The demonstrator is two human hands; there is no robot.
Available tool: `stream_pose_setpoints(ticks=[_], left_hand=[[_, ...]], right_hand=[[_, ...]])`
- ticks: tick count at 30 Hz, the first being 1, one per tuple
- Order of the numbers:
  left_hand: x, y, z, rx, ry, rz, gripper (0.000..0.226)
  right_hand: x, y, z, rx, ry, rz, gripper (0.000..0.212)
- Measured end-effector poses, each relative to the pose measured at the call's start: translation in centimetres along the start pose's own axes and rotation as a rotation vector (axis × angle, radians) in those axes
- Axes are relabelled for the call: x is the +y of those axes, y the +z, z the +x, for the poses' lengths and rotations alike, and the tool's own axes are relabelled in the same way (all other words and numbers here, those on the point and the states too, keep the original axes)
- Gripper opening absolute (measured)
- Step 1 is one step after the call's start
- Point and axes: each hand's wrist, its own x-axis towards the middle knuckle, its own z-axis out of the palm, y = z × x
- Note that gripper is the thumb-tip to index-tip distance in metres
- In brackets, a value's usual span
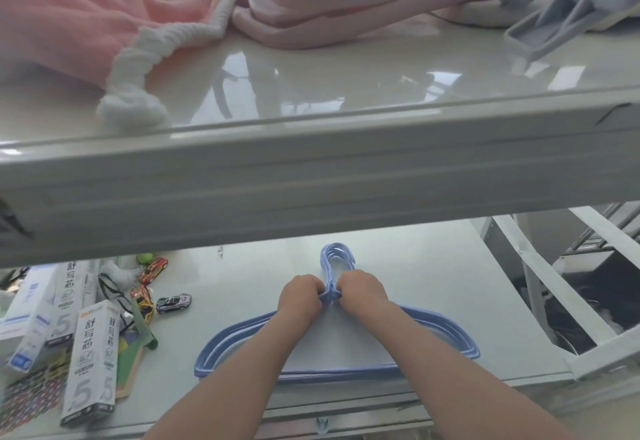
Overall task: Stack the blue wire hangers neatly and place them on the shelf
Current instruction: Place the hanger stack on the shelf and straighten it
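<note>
A stack of several blue wire hangers (221,346) lies flat on the lower shelf (433,283), hooks pointing away from me. My left hand (300,297) and my right hand (362,292) are both closed around the necks of the hangers, just below the hooks (337,256), left hand on the left side and right hand on the right. My forearms cover part of the hangers' shoulders. The hangers' shoulders and bottom bars are nearly lined up, with small offsets at the ends.
Just above the hands runs the upper shelf's thick front edge (311,180); pink cloth (86,13) and grey plastic hangers (554,24) lie on it. On the lower shelf, left of the hangers, are white boxes (93,363), toy cars (173,302) and glasses. A white frame (554,294) stands at right.
</note>
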Motion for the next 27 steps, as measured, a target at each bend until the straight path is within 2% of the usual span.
stream_pose_setpoints(ticks=[5,7,8,11,13,17,21,24,27], left_hand=[[-0.2,0.1,-0.1,-0.023,0.019,0.031,0.022],[-0.3,0.2,-0.1,-0.022,0.030,0.035,0.025],[-0.4,0.3,-0.1,-0.014,0.037,0.038,0.028],[-0.7,0.6,-0.2,0.019,0.056,0.021,0.020],[-0.5,0.9,-0.2,0.036,0.066,0.033,0.021],[0.1,1.0,-0.2,0.023,0.059,0.066,0.025],[0.2,0.9,-0.2,-0.008,0.042,0.053,0.026],[0.2,0.7,-0.1,-0.023,0.041,0.028,0.025],[-0.1,0.6,0.0,-0.032,0.075,-0.028,0.019]], right_hand=[[0.4,-0.4,-0.3,-0.068,-0.016,0.026,0.013],[0.6,-0.7,-0.5,-0.082,-0.023,0.034,0.014],[0.8,-0.8,-0.6,-0.078,-0.034,0.039,0.019],[1.1,-0.8,-0.8,-0.037,-0.085,0.083,0.007],[0.9,-0.6,-0.7,-0.015,-0.111,0.099,0.006],[-0.2,0.2,0.1,-0.046,-0.036,0.076,0.027],[0.1,0.6,0.2,-0.038,-0.057,0.113,0.023],[0.2,0.9,0.4,-0.016,-0.050,0.104,0.032],[0.3,0.8,0.3,-0.004,-0.069,0.129,0.027]])
